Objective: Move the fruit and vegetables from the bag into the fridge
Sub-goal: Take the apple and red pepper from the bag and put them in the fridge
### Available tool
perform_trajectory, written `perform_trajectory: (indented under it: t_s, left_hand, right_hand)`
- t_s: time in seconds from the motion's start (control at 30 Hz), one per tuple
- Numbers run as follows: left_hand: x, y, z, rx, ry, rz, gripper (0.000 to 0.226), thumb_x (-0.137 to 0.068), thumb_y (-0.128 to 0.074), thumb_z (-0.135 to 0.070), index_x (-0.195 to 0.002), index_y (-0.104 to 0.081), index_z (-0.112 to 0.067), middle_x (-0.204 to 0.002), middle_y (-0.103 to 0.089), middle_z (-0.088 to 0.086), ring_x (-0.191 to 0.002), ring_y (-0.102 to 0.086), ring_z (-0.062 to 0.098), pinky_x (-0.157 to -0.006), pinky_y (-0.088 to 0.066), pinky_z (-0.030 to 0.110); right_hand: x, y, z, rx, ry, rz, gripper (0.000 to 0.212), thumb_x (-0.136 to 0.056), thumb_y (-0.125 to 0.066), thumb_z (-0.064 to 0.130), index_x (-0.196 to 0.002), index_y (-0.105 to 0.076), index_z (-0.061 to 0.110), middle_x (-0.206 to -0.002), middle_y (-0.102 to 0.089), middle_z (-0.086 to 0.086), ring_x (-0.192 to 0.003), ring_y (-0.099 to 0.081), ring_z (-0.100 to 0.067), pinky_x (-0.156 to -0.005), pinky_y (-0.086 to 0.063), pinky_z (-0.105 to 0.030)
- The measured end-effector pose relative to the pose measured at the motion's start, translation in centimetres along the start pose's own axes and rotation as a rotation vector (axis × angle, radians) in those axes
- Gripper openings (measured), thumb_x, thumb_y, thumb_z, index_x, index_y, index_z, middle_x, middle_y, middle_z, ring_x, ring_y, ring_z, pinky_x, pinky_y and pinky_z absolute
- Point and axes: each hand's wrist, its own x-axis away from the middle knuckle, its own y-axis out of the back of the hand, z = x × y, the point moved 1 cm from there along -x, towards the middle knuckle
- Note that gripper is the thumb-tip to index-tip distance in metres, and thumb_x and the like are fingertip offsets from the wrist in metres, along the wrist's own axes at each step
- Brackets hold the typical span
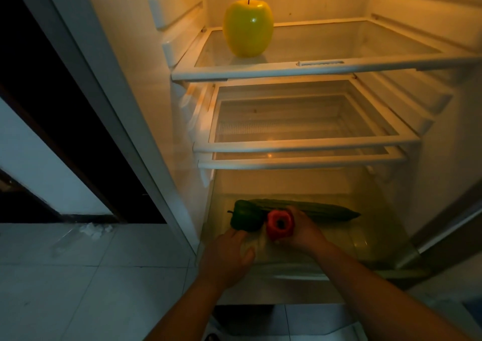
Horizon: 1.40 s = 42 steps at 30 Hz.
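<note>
Our right hand [302, 229] gripped the red bell pepper [280, 223], left hand [229, 254] spread open beside the green bell pepper [245, 216]; a careless release might roll it forward out of the drawer [370, 244]

A: Item one, below and left of the left hand [227, 257]?
B: Tiled floor [78, 275]. Pale, glossy, thin dark joints.
A: Item two, farther left of that hand?
B: Crumpled white scrap [95, 229], on the floor, at the foot of the dark skirting [86, 216].
A: Above the skirting?
B: White wall [39, 163]; beside it, a dark opening [65, 106], unlit, contents not discernible.
</note>
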Motion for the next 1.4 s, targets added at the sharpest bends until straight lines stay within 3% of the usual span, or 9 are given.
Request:
perform_trajectory:
  t_s: [0.13,0.27,0.37,0.57,0.7,0.9,1.07,1.2,1.4]
  left_hand:
    - [0.1,-0.2,0.3,0.033,0.01,-0.01,0.085,-0.065,-0.011,-0.062,-0.13,-0.047,-0.022,-0.123,-0.054,0.001,-0.105,-0.054,0.017,-0.082,-0.042,0.025]
    - [-0.1,-0.4,0.5,0.013,0.009,-0.005,0.065,-0.076,-0.024,-0.053,-0.125,-0.051,-0.021,-0.115,-0.057,0.001,-0.098,-0.054,0.017,-0.079,-0.043,0.026]
    - [-0.3,-0.4,0.5,0.026,0.009,-0.003,0.056,-0.078,-0.031,-0.045,-0.122,-0.054,-0.019,-0.11,-0.057,0.002,-0.095,-0.054,0.016,-0.073,-0.038,0.024]
    - [-0.4,-0.4,0.7,0.001,-0.013,0.006,0.063,-0.076,-0.021,-0.054,-0.119,-0.054,-0.022,-0.111,-0.058,0.0,-0.092,-0.055,0.016,-0.076,-0.046,0.028]
    - [-0.1,-0.1,0.6,-0.003,-0.056,0.013,0.037,-0.092,-0.04,-0.043,-0.12,-0.054,-0.025,-0.113,-0.057,-0.004,-0.098,-0.056,0.014,-0.074,-0.042,0.026]
    - [1.9,1.4,1.0,0.182,-0.193,0.01,0.027,-0.093,-0.047,-0.037,-0.113,-0.058,-0.024,-0.111,-0.059,-0.005,-0.101,-0.057,0.011,-0.084,-0.047,0.03]
    - [6.1,3.5,2.0,0.115,-0.332,-0.078,0.045,-0.085,-0.036,-0.047,-0.114,-0.059,-0.022,-0.116,-0.056,-0.006,-0.105,-0.054,0.009,-0.087,-0.047,0.031]
    - [10.0,4.5,2.0,0.085,-0.378,-0.151,0.051,-0.082,-0.033,-0.049,-0.113,-0.061,-0.019,-0.114,-0.058,-0.003,-0.103,-0.055,0.013,-0.085,-0.046,0.031]
    - [14.7,1.6,0.5,0.157,-0.486,0.062,0.03,-0.092,-0.046,-0.037,-0.118,-0.055,-0.024,-0.119,-0.052,-0.008,-0.111,-0.051,0.009,-0.094,-0.044,0.031]
  right_hand:
    - [0.4,0.2,-0.2,0.018,-0.03,-0.012,0.078,-0.057,-0.087,0.023,-0.125,-0.05,0.01,-0.121,-0.057,-0.009,-0.111,-0.054,-0.024,-0.086,-0.04,-0.025]
    - [0.8,0.8,0.0,0.044,-0.041,-0.004,0.073,-0.061,-0.085,0.023,-0.124,-0.051,0.008,-0.123,-0.054,-0.011,-0.116,-0.051,-0.025,-0.087,-0.039,-0.025]
    - [1.3,1.3,0.1,0.06,-0.103,-0.02,0.082,-0.068,-0.08,0.031,-0.137,-0.039,0.012,-0.137,-0.045,-0.011,-0.125,-0.044,-0.025,-0.097,-0.036,-0.028]
    - [5.5,1.8,-0.3,-0.023,-0.107,-0.17,0.057,-0.078,-0.073,0.032,-0.127,-0.049,0.015,-0.127,-0.054,-0.005,-0.112,-0.051,-0.018,-0.09,-0.041,-0.028]
    - [8.1,2.0,0.3,0.007,-0.073,-0.189,0.052,-0.084,-0.066,0.034,-0.129,-0.047,0.016,-0.125,-0.054,-0.002,-0.111,-0.051,-0.016,-0.085,-0.039,-0.023]
    - [12.0,1.7,2.3,0.006,-0.048,-0.206,0.044,-0.087,-0.061,0.035,-0.126,-0.049,0.018,-0.124,-0.053,-0.001,-0.112,-0.051,-0.015,-0.087,-0.039,-0.023]
    - [16.7,-0.3,4.0,-0.03,-0.014,-0.367,0.04,-0.085,-0.065,0.03,-0.121,-0.054,0.018,-0.122,-0.052,0.002,-0.115,-0.049,-0.013,-0.088,-0.032,-0.014]
    - [21.6,-2.3,5.7,-0.009,-0.039,-0.365,0.041,-0.084,-0.066,0.033,-0.121,-0.055,0.019,-0.119,-0.052,0.007,-0.113,-0.049,-0.009,-0.09,-0.032,-0.013]
    - [30.6,-4.7,5.5,0.017,-0.161,-0.349,0.043,-0.084,-0.063,0.039,-0.122,-0.055,0.02,-0.124,-0.056,0.003,-0.109,-0.052,-0.007,-0.087,-0.038,-0.016]
